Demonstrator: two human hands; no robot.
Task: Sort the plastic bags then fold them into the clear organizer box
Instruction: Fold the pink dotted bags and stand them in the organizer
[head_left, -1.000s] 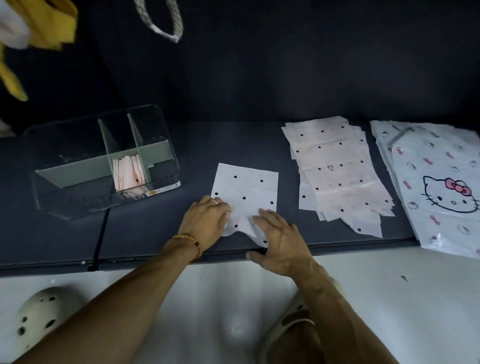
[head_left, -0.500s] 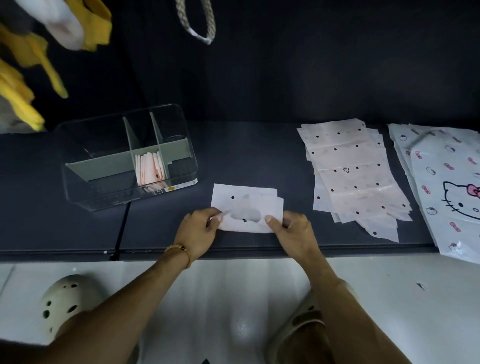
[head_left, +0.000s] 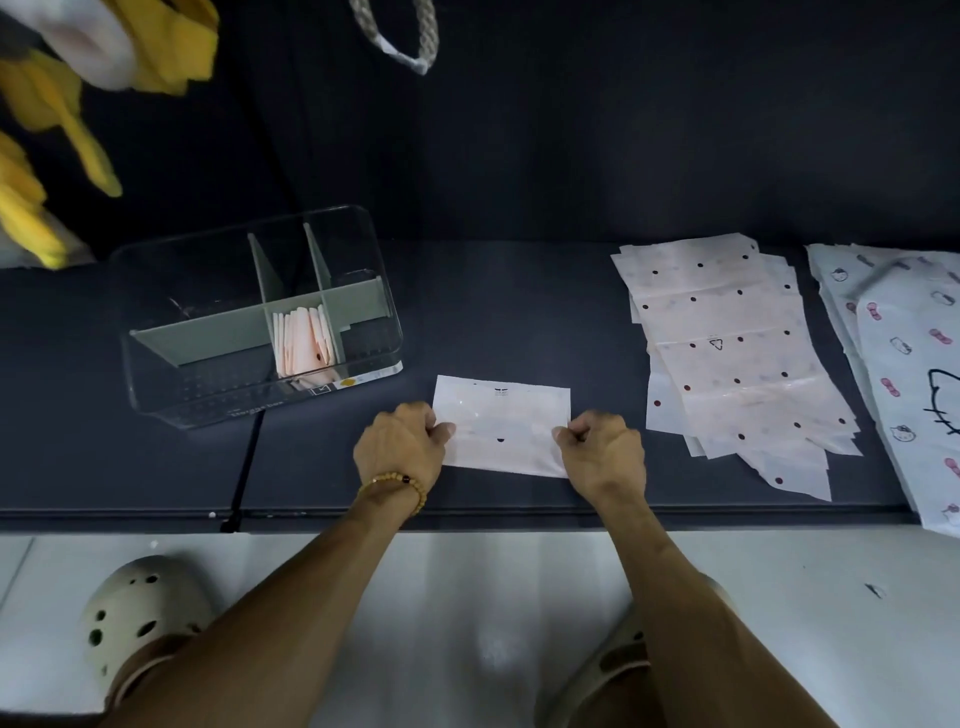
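Observation:
A white dotted plastic bag (head_left: 501, 423), folded into a flat rectangle, lies on the dark mat (head_left: 498, 312) in front of me. My left hand (head_left: 397, 447) pinches its left edge and my right hand (head_left: 602, 452) pinches its right edge. The clear organizer box (head_left: 156, 374) stands to the left, with grey dividers and several folded pinkish bags (head_left: 304, 340) upright in its middle compartment. A stack of flat dotted bags (head_left: 727, 353) lies to the right.
Flat bags with a cartoon cat print (head_left: 914, 364) lie at the far right, hanging over the mat's front edge. Yellow cloth (head_left: 62, 119) hangs at the upper left and a braided loop (head_left: 405, 47) at the top. My beige clogs (head_left: 140, 613) stand on the white floor.
The dotted bag has been folded in half into a wide rectangle. Both hands moved from its lower middle out to its left and right edges.

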